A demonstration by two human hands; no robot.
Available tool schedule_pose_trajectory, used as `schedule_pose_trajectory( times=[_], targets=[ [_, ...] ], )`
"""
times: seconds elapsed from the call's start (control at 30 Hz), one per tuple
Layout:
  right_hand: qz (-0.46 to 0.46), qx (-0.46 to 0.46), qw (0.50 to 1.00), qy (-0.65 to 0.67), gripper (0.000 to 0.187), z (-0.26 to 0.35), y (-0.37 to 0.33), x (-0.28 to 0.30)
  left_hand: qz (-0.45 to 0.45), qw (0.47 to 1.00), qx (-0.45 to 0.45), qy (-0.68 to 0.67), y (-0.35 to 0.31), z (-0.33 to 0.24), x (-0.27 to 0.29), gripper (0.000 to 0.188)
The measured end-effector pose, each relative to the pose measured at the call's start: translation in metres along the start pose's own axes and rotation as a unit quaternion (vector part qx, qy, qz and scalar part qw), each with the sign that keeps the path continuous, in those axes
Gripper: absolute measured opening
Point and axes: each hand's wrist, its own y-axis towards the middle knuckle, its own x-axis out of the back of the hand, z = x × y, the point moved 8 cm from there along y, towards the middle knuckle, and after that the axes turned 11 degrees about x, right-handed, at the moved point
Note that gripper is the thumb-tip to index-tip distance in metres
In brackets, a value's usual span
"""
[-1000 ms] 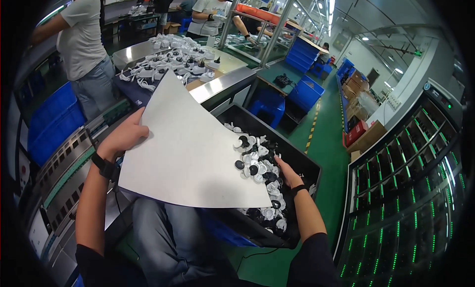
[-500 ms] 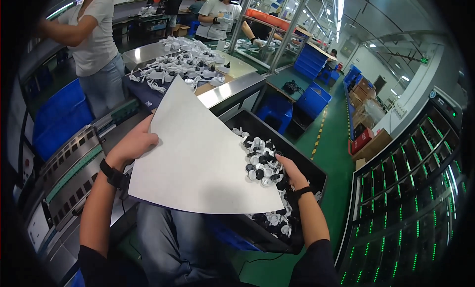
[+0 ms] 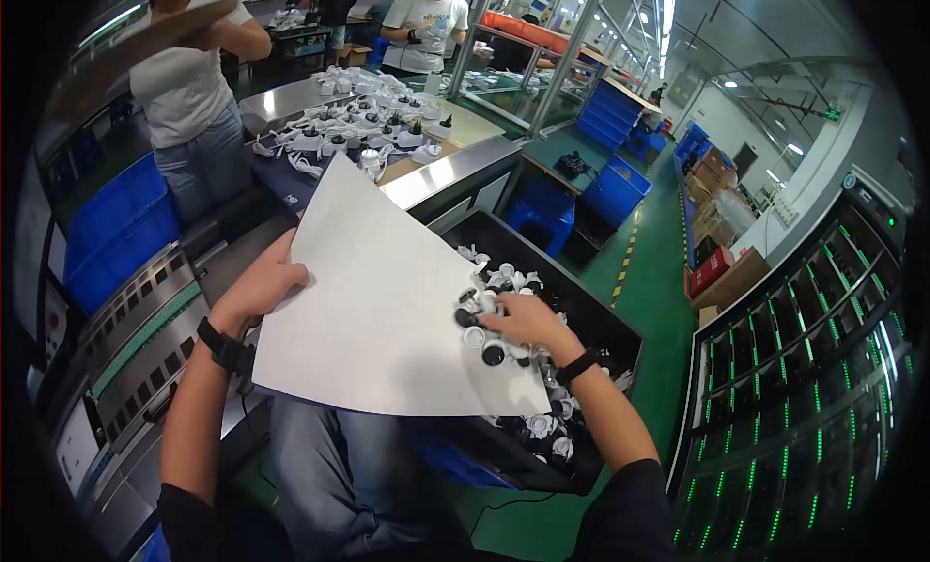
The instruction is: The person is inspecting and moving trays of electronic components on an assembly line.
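A large white board [image 3: 373, 300] tilts above my lap. My left hand [image 3: 266, 281] grips its left edge, thumb on top and the other fingers mostly hidden underneath. Small black and white round plastic parts [image 3: 494, 354] lie on its right end. Among them is my right hand [image 3: 533, 322], fingers stretched to the left and touching the parts; none is clearly gripped. Below the board's right side stands a black bin [image 3: 591, 315] with more of these parts [image 3: 542, 426] inside.
A table with white corded devices [image 3: 339, 126] stands ahead. To the left are a metal conveyor-like rail [image 3: 145, 320] and a blue crate [image 3: 121, 233]; a co-worker [image 3: 189, 97] stands beyond. On the right is a rack with green lights [image 3: 794, 388]. Blue bins [image 3: 615, 184] line the aisle.
My right hand has moved left from the board's right edge onto the parts. Fewer parts lie on the board. The co-worker at left has turned and raised a flat brown object.
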Motion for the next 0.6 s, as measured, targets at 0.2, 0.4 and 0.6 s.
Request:
schedule_pose_trajectory(
  times=[0.2, 0.4, 0.6],
  targets=[
    [-0.063, 0.089, 0.984, 0.142, 0.059, 0.096, -0.005, 0.004, -0.009, 1.0, 0.018, -0.004, -0.01, 0.011, 0.001, 0.07],
    [-0.212, 0.057, 0.964, 0.152, 0.054, 0.04, -0.017, 0.02, -0.016, 0.999, 0.008, -0.033, -0.014, 0.031, 0.003, 0.07],
    [-0.162, -0.293, 0.94, 0.064, 0.067, -0.156, -0.081, 0.019, 0.0, 1.0, -0.007, -0.025, -0.019, 0.015, -0.002, 0.071]
  ],
)
